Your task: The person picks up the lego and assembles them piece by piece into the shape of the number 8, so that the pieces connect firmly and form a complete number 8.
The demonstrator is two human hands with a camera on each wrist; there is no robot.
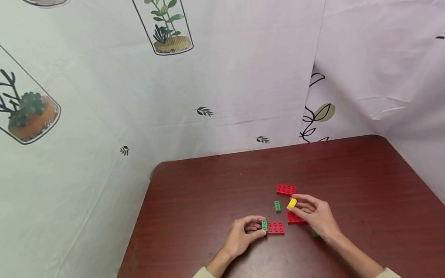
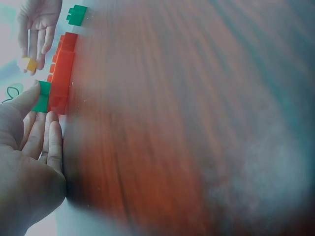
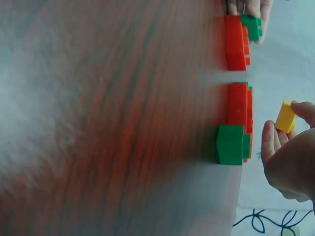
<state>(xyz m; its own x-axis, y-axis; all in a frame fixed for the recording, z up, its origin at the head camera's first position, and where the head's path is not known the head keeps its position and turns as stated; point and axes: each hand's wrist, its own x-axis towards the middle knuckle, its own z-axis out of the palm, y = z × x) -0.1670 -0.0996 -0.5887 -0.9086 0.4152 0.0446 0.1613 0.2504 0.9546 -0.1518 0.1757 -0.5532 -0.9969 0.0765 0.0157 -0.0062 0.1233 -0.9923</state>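
In the head view, my left hand (image 1: 239, 237) pinches a green brick (image 1: 264, 225) between thumb and fingers. That brick sits on the left end of a red brick (image 1: 275, 228), whose other studs show to its right. My right hand (image 1: 317, 216) holds a small yellow brick (image 1: 291, 204) by its fingertips, raised above the table as the right wrist view shows. Below this hand lies a second red brick (image 1: 294, 218), partly covered by the fingers. A green brick (image 3: 230, 145) stands near it, mostly hidden under the right wrist in the head view.
Farther back on the brown table (image 1: 195, 193) lies another red brick (image 1: 286, 190). A small green brick (image 1: 277, 206) stands between the hands. White cloth with plant drawings (image 1: 241, 80) hangs behind the table and along its sides.
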